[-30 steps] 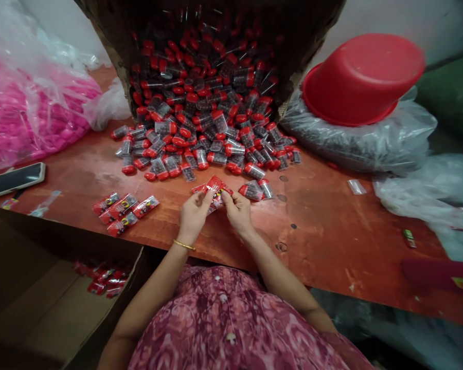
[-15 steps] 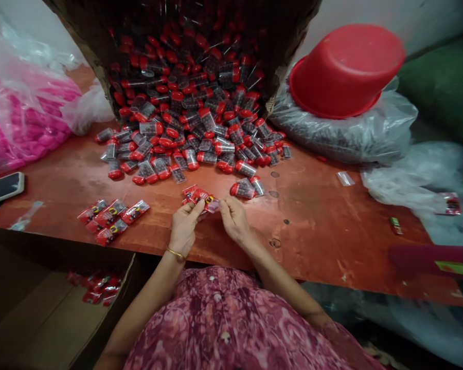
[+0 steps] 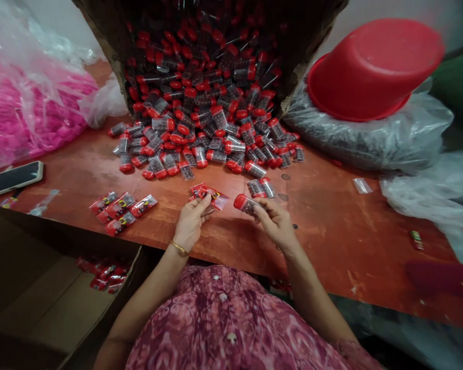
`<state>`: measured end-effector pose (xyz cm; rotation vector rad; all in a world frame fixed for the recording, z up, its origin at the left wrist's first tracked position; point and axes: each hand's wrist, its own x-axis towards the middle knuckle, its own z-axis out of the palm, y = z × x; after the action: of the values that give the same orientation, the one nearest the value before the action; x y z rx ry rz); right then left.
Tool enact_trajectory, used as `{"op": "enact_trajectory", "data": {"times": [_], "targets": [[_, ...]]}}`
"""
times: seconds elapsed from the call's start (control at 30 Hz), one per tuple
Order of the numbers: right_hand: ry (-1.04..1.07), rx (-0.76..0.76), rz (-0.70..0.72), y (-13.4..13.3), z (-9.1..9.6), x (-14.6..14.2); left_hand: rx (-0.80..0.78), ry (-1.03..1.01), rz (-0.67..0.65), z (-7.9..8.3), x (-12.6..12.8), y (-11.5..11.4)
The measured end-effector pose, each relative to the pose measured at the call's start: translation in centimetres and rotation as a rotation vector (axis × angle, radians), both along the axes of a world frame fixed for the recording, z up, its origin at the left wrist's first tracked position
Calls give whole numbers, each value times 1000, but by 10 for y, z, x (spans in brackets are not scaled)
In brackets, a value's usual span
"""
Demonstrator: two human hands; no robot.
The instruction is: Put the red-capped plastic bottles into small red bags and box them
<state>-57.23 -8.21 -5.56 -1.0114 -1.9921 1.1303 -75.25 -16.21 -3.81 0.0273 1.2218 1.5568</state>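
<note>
My left hand [image 3: 191, 221] is closed on red printed plastic sleeves [image 3: 217, 199], held above the table's near part. My right hand [image 3: 275, 221] grips a small clear container with a red cap [image 3: 246, 204], its capped end pointing at the sleeves; a gap separates the two. Just beyond that hand lie two more red-capped containers [image 3: 261, 188]. Left of my left hand rest several filled red packets [image 3: 122, 208]. A large heap of red-capped containers with dark contents [image 3: 200, 123] spills from a dark carton at the back.
A red tub [image 3: 378, 72] sits upside down on a clear bag of dark pieces [image 3: 362, 141] at right. Pink pieces fill a bag [image 3: 34, 108] at left, near a phone [image 3: 13, 179]. Below the table's left edge, an open carton [image 3: 42, 303] holds several red packets.
My right hand has left the sleeves, moved right and picked up a red-capped container. My left hand still holds the sleeves. The whole view has shifted slightly.
</note>
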Motion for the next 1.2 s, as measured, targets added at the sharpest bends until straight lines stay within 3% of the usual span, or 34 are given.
{"op": "enact_trajectory", "data": {"times": [0.1,0.27,0.47,0.7,0.9,1.2], "targets": [[170,-344,39,-20,11,-2,21,46,-7,1,3,0],[240,-526,5,-26,18,-11,81,130,-36,0,6,-2],[229,-499,17,-28,16,-14,125,184,-92,-1,0,-5],[242,-289,-47,-33,6,-14,111,218,-150,-1,-2,-5],[266,-418,-27,-35,2,-17,146,202,-197,-1,0,-5],[313,-341,-103,-44,-1,-34,172,226,-38,-5,21,2]]}}
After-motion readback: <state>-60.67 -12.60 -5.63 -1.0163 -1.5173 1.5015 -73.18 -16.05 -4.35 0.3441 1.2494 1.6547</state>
